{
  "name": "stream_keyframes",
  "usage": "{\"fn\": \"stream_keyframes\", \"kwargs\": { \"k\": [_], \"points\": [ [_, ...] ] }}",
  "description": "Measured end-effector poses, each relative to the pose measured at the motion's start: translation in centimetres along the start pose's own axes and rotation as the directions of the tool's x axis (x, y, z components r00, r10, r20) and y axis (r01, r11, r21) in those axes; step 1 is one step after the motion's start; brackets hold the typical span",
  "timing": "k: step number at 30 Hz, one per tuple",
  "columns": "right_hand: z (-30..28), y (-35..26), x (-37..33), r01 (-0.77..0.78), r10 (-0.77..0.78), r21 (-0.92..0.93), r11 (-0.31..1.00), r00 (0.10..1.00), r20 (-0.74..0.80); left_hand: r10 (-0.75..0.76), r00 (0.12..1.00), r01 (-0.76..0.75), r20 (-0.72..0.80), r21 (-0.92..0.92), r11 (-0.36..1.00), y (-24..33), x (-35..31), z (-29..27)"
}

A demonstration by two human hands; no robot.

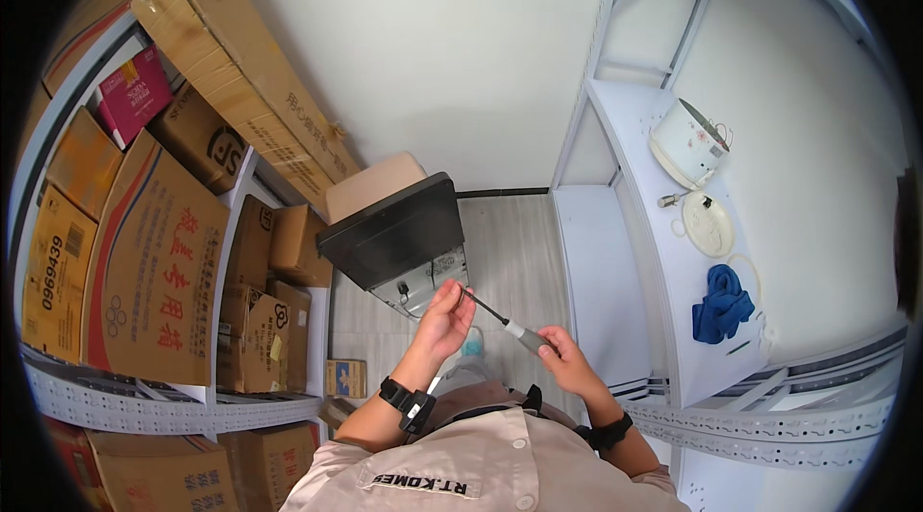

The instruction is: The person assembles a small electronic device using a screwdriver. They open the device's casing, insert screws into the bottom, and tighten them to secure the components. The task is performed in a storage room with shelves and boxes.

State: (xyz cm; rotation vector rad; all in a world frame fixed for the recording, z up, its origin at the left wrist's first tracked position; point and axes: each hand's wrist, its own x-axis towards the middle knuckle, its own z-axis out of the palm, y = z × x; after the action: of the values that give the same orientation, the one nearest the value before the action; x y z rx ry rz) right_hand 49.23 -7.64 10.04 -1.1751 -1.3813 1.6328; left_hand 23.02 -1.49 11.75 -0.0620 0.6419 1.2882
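Observation:
My right hand is closed round the grey handle of a screwdriver, its dark shaft pointing up and left. At the tip, the thumb and fingers of my left hand are pinched together. Whether they grip the tip or some small part there is too small to tell. Just beyond my hands stands a boxy appliance with a black top and a grey metal side. A black connector and a cord show on that side.
Cardboard boxes fill the shelves at left, and a long carton leans beside them. On the right shelf are a white pot-like housing, a cream round part and a blue cloth. A small box lies on the floor.

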Motion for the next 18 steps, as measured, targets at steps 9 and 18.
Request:
{"fn": "stream_keyframes", "kwargs": {
  "k": [9,18],
  "points": [
    [0.9,-1.1,-0.5,-0.070,0.060,0.121,0.990,0.994,0.086,0.122,0.993,-0.120,-0.010,0.102,0.988,0.6,-1.5,-0.6],
    [2.9,-3.1,-0.5,0.160,-0.155,-0.071,0.985,0.986,0.068,0.243,0.970,-0.236,-0.027,0.167,0.957,1.4,-3.5,-1.5]
  ]
}}
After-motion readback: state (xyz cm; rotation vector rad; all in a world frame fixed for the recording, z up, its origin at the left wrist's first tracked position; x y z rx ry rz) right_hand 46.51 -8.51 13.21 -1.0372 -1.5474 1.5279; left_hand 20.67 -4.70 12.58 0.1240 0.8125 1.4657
